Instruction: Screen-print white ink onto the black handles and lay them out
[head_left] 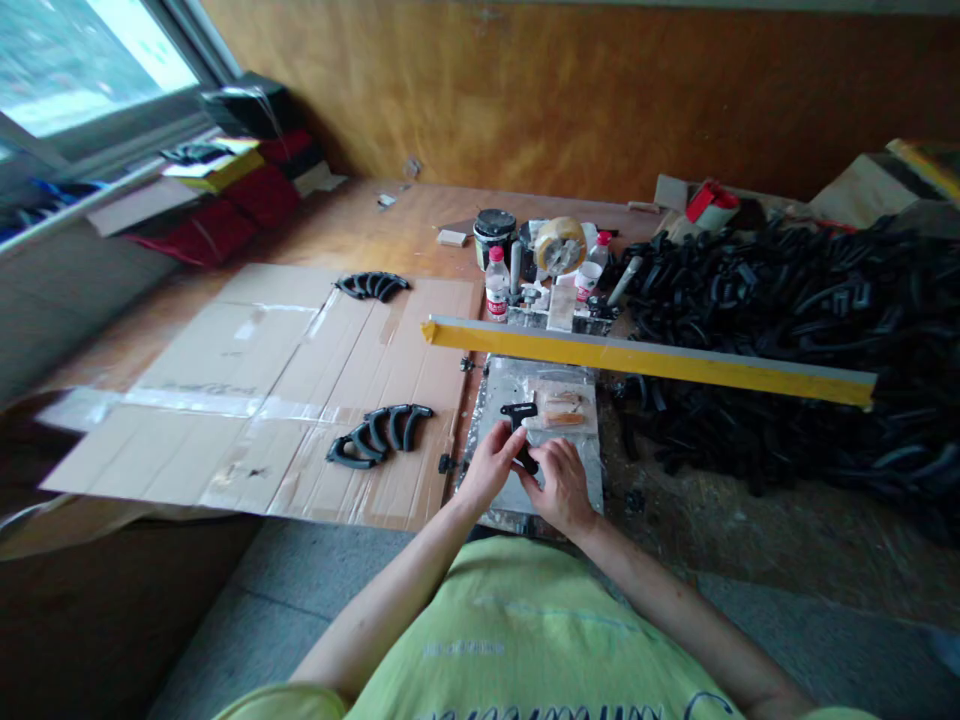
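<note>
Both hands meet over a grey metal plate (501, 384) on the workbench. Between them is a black curved part (519, 411) with a slotted end that points away from me. My left hand (495, 455) pinches its near side, and the fingers of my right hand (561, 482) close on its lower end. Just beyond, a wooden block with light strips (562, 410) is fixed on the plate. On the cardboard to the left lie a near row of black curved parts (381, 434) and a far row of similar parts (373, 286).
A yellow-faced bar (645, 362) crosses above the plate. Behind it stand a red-capped bottle (496, 285), a tape roll (561, 247) and a dark can (494, 235). A big heap of black parts (757, 320) fills the right side. Flattened cardboard (225, 370) covers the left.
</note>
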